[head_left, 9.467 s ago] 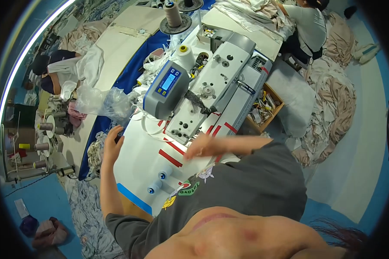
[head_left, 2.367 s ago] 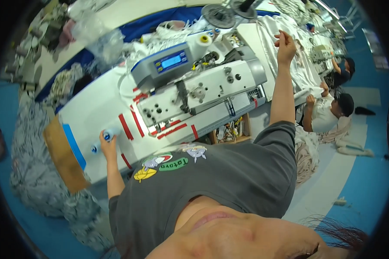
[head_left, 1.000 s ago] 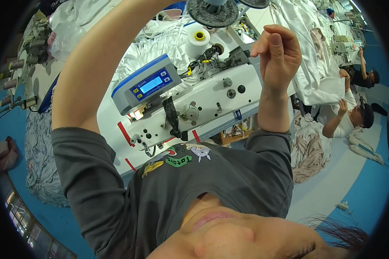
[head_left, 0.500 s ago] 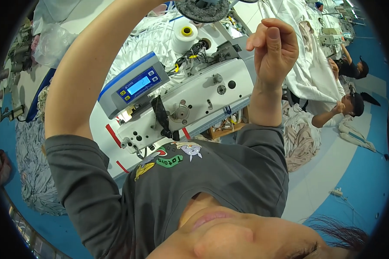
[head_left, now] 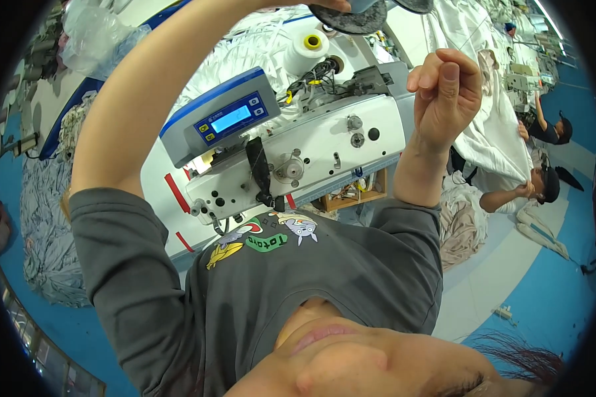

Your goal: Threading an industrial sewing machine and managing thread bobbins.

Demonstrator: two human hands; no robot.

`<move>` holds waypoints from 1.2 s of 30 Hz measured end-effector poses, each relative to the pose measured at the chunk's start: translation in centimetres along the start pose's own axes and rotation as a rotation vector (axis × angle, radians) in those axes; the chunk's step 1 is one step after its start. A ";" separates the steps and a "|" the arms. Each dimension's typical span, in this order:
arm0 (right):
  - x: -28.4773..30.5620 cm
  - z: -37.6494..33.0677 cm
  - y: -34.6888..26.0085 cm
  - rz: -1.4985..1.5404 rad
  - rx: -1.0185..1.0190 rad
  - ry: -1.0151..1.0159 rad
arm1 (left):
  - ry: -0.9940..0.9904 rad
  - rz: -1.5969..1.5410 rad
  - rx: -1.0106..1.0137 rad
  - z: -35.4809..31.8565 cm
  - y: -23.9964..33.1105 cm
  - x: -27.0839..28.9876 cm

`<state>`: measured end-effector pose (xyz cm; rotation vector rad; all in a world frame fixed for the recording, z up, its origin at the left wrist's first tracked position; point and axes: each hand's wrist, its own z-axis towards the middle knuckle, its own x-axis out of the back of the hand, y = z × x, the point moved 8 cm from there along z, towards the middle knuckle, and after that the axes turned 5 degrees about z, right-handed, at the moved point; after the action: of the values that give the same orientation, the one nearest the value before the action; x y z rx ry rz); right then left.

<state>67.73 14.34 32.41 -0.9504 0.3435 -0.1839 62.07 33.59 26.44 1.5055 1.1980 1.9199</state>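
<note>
Right hand: right hand (head_left: 444,92) raised beside the far right end of the sewing machine (head_left: 298,152); fingers curled in, thumb pressed to the fingertips as if pinching something fine; nothing can be made out in the pinch; I cannot tell whether a thread is there

Left hand: left arm (head_left: 159,92) reaches up across the machine's left side; the hand itself is cut off at the top edge near a dark round stand plate (head_left: 351,16); whether it is open or closed on anything I cannot tell

Nearest things: white thread cone (head_left: 308,49) with a yellow core stands upright behind the machine head, just below the plate; a grey-and-blue control panel (head_left: 222,119) sits on the machine's left end, screen lit; black cables bunch between cone and panel

Further out: white cloth (head_left: 490,126) heaped past the table's right edge, with two other people bent over it; grey cloth piled on the blue floor off the left edge

Risks: a fine thread, if held, could slip or snap should the pinch loosen or pull hard; the reaching arm could knock the cone over

Count: one machine; one panel; one cone seen; two hands, one hidden; two co-workers
</note>
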 end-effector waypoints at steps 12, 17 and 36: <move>-0.6 -1.2 1.3 -0.002 -0.067 0.086 | 0.356 -0.177 0.052 -7.4 -1.3 -1.7; -1.0 -1.3 1.5 -0.034 -0.066 0.109 | 0.265 -0.441 0.082 -8.5 -1.5 -1.4; -1.5 -1.7 1.4 0.024 -0.147 0.058 | 0.798 1.484 -0.008 -9.5 -0.7 7.1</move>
<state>65.67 14.27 30.69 -1.0869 0.4266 -0.1658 50.86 35.84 29.45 1.8498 0.0127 3.6667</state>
